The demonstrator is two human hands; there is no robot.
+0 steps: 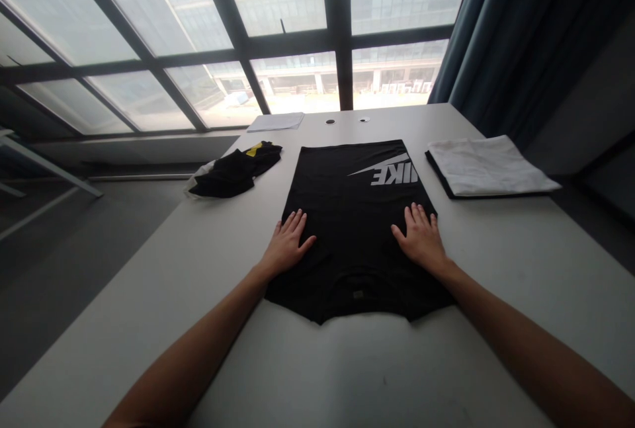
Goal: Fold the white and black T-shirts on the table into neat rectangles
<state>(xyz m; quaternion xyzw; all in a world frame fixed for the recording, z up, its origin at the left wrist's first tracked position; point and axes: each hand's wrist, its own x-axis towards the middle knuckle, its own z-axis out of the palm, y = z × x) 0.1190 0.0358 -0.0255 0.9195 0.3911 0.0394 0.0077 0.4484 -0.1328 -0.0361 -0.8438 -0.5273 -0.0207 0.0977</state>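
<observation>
A black T-shirt [347, 223] lies flat in front of me, its neckline toward me and its hem toward the window. White NIKE lettering and a swoosh show upside down near its far right side. My left hand [288, 243] rests flat on the shirt's left edge, fingers spread. On the right edge, below the lettering, my right hand [419, 237] lies palm down with fingers apart. Neither hand grips the cloth. The shirt's sleeves are not clearly visible.
The white table [163, 282] carries a crumpled black garment with yellow and white parts [233, 173] at left. Folded white cloth [489, 165] lies over something black at right. Papers [275, 122] sit at the far edge, near two round holes. A dark blue curtain [501, 38] hangs at right.
</observation>
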